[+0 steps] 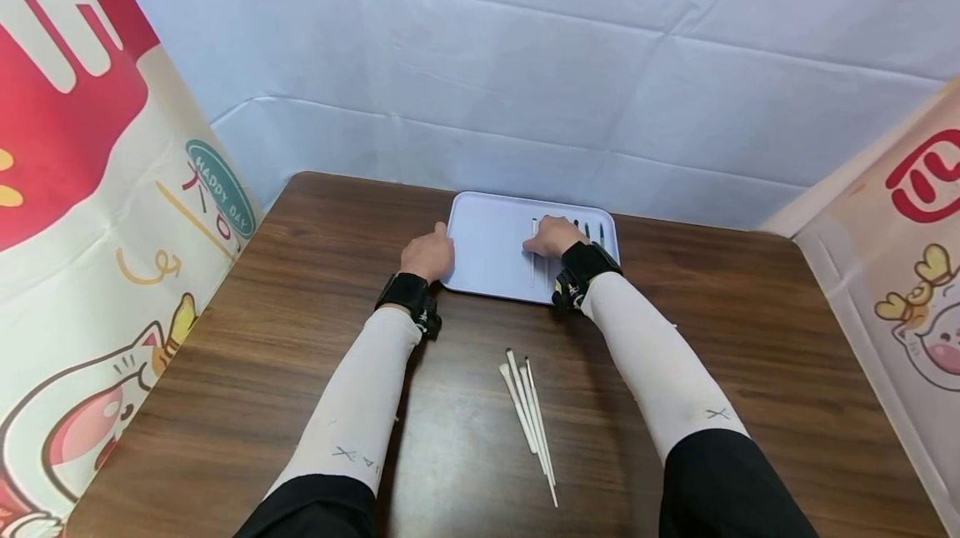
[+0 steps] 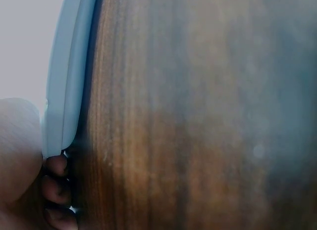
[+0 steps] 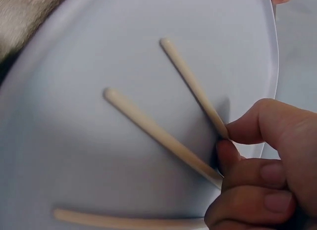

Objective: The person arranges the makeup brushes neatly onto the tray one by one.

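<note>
At the far side of the table lies a pale, shallow tray (image 1: 486, 242). My left hand (image 1: 428, 256) grips its left rim, the thumb (image 2: 19, 141) over the top and the fingers curled beneath the edge. Over the tray's right half, my right hand (image 1: 553, 236) pinches a slim paintbrush (image 3: 193, 84) between thumb and forefinger, its pale handle lying along the tray floor. Beside it in the right wrist view are a second handle (image 3: 148, 125) and a third handle (image 3: 114, 220), partly hidden by the fingers. Dark brush tips (image 1: 602, 231) show right of that hand.
Several pale-handled brushes (image 1: 528, 413) lie in a loose bundle on the wooden table (image 1: 300, 338), nearer to me than the tray. A pale cloth (image 1: 480, 88) hangs behind the table, and printed curtains (image 1: 112, 271) stand at both sides.
</note>
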`<state>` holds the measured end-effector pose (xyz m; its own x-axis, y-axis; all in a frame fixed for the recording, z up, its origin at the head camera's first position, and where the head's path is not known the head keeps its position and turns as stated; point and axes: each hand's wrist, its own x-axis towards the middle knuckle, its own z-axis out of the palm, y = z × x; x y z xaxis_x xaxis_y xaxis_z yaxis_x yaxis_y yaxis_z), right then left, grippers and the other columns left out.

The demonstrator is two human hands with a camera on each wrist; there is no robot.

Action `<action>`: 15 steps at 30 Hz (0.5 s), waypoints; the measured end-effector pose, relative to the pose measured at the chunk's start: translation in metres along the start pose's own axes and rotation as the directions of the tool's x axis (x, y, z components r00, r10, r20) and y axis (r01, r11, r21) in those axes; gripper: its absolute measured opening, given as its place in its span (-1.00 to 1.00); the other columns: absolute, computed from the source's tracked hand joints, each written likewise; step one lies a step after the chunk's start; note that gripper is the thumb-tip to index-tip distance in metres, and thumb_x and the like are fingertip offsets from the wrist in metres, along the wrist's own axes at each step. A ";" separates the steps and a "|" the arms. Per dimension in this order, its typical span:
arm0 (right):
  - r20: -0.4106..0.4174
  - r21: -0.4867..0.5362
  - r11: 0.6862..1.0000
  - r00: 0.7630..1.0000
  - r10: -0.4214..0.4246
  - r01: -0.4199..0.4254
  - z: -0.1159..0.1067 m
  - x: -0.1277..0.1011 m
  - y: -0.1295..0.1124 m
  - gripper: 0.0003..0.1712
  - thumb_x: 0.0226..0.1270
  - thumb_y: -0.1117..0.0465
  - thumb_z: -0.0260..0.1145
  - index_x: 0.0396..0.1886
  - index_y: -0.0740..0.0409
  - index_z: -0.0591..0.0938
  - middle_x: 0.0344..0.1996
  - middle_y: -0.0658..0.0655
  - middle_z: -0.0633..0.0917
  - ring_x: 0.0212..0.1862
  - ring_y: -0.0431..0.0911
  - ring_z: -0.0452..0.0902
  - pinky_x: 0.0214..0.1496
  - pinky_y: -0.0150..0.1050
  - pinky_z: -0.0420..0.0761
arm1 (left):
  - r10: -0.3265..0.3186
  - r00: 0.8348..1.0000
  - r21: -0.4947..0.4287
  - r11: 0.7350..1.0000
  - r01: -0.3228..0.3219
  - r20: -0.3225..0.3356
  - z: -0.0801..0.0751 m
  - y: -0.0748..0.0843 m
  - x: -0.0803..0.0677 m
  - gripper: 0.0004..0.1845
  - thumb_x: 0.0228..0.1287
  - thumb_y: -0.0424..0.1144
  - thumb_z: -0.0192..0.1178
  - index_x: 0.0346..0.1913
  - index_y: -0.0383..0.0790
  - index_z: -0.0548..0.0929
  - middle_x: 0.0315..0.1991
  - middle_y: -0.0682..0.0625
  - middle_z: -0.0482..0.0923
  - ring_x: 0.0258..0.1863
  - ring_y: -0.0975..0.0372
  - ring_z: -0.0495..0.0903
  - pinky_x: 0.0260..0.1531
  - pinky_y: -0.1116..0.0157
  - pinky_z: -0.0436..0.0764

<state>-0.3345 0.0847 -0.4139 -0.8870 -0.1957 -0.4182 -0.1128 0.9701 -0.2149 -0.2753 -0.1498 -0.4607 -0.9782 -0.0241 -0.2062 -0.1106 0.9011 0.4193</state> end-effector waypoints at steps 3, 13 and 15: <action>0.002 0.000 1.000 1.000 0.006 -0.006 0.000 -0.001 0.000 -0.65 0.39 -0.04 0.17 -0.34 0.18 0.50 -0.41 0.13 0.48 -0.39 -0.02 0.39 -0.32 -0.18 0.38 | -0.001 1.000 -0.010 1.000 0.001 0.002 0.000 0.000 -0.001 -0.62 0.67 -0.09 -0.25 0.29 -0.27 0.29 -0.12 -0.24 0.58 -0.25 -0.06 0.57 -0.15 0.01 0.56; 0.002 0.008 1.000 1.000 -0.003 0.003 -0.004 -0.006 -0.002 -0.60 0.41 -0.07 0.19 -0.46 0.13 0.43 -0.52 0.08 0.39 -0.47 -0.06 0.33 -0.38 -0.20 0.34 | -0.004 1.000 -0.032 0.999 0.005 0.016 -0.002 0.000 -0.002 -0.60 0.67 -0.09 -0.27 0.31 -0.26 0.28 -0.13 -0.22 0.55 -0.25 -0.05 0.55 -0.13 0.02 0.54; -0.004 0.006 1.000 1.000 -0.008 0.008 -0.006 -0.007 -0.003 -0.60 0.40 -0.08 0.19 -0.46 0.13 0.43 -0.51 0.08 0.39 -0.45 -0.06 0.34 -0.37 -0.19 0.35 | -0.005 1.000 -0.028 1.000 0.005 0.017 -0.002 -0.001 -0.001 -0.60 0.67 -0.08 -0.27 0.32 -0.26 0.28 -0.13 -0.22 0.55 -0.25 -0.04 0.54 -0.14 0.02 0.54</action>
<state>-0.3311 0.0835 -0.4050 -0.8880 -0.2026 -0.4127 -0.1171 0.9677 -0.2231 -0.2750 -0.1516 -0.4591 -0.9745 -0.0212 -0.2232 -0.1208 0.8885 0.4427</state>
